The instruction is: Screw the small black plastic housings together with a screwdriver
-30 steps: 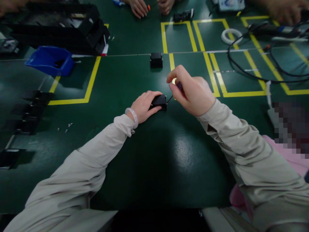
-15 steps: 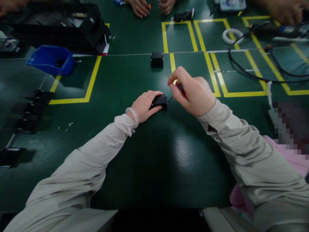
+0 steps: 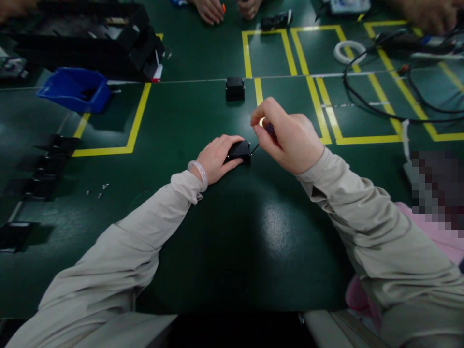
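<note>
My left hand [image 3: 216,158] is closed around a small black box [image 3: 239,151], pressing it to the green tabletop with thumb and fingers on either side. In my right hand [image 3: 286,137] is a screwdriver [image 3: 270,129], its handle mostly hidden in my fingers. The thin shaft slants down to the left, and its tip meets the right end of the box, where small screws show. A second black box [image 3: 235,89] of similar shape stands on the table beyond my hands.
Loose screws [image 3: 100,195] lie to the left, near several black parts [image 3: 43,169]. A blue bin [image 3: 76,89] and a large black rack [image 3: 134,38] stand at the far left. A black cable [image 3: 366,104] and a white ring [image 3: 350,52] lie right. Co-workers' hands [image 3: 210,10] are across the table.
Both hands keep the same hold on the box and the screwdriver. The whole view has shifted very slightly; otherwise the tip stays at the box's right end.
</note>
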Tool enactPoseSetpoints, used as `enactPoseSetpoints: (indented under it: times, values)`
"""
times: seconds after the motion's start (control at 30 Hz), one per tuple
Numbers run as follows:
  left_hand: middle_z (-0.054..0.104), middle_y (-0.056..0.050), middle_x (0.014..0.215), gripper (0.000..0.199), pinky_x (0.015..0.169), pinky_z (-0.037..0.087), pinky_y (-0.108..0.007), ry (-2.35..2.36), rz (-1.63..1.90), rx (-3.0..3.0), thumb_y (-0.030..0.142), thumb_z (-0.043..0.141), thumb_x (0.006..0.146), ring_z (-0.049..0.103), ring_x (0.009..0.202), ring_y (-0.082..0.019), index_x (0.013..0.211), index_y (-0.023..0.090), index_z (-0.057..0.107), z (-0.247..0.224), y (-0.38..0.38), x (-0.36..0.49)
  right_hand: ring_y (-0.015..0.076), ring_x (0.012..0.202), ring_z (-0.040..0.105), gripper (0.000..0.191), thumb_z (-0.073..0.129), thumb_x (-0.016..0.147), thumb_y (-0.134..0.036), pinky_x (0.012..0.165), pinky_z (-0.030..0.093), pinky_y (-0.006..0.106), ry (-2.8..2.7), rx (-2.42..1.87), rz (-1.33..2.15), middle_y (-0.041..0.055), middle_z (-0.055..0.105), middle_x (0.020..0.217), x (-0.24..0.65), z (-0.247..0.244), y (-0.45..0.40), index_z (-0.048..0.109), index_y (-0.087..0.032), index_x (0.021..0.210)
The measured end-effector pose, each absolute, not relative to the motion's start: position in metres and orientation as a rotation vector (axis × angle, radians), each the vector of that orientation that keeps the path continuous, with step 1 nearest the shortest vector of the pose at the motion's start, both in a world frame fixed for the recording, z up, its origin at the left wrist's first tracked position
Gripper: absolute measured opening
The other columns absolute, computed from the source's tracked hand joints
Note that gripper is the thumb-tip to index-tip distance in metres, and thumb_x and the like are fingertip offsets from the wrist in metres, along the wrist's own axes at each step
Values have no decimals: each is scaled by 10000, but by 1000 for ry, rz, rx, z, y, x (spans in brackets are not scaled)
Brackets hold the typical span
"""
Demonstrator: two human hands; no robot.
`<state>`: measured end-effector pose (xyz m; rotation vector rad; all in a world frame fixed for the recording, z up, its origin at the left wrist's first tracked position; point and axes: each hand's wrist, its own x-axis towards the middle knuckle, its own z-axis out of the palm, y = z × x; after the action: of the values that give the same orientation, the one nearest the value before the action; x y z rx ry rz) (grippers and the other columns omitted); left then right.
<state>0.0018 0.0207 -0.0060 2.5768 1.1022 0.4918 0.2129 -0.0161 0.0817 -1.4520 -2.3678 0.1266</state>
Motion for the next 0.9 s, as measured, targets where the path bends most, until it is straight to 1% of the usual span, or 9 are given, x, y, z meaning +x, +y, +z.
enactPoseSetpoints:
  times: [0.13,0.37,0.53,0.73,0.9]
  values:
    - [577,-128,1265,470,1027,452,-462,1111,486,2567,356,558,934,559,1144,-288,1349,156,466,-6,21,2,162,731,641,380,273,989,-340,718,440,288,-2360,-1448,132,41,664,868,214,81,-16,541,-174,1201]
    - [581,-119,1258,465,1018,451,-460,1117,495,2568,353,562,925,563,1122,-288,1341,169,470,-7,21,3,163,744,655,378,291,1001,-429,728,470,292,-2368,-1438,130,44,675,876,215,79,-14,536,-187,1160]
    - [578,-138,1261,476,1013,448,-465,1098,496,2570,362,548,934,557,1120,-295,1348,141,470,-6,21,2,175,785,668,358,288,998,-386,758,473,305,-2367,-1436,141,53,672,909,214,79,-14,534,-186,1164]
    - [576,-128,1261,468,1011,444,-461,1110,484,2554,355,544,934,554,1117,-288,1352,160,464,-5,20,3,162,738,644,344,275,996,-369,742,469,298,-2366,-1462,141,42,659,875,214,80,-15,530,-202,1155]
    - [579,-125,1254,469,1012,448,-449,1111,494,2564,358,555,931,557,1114,-284,1347,162,470,-6,20,3,166,779,655,327,279,998,-359,765,471,301,-2360,-1450,157,49,663,909,214,81,-15,523,-201,1148]
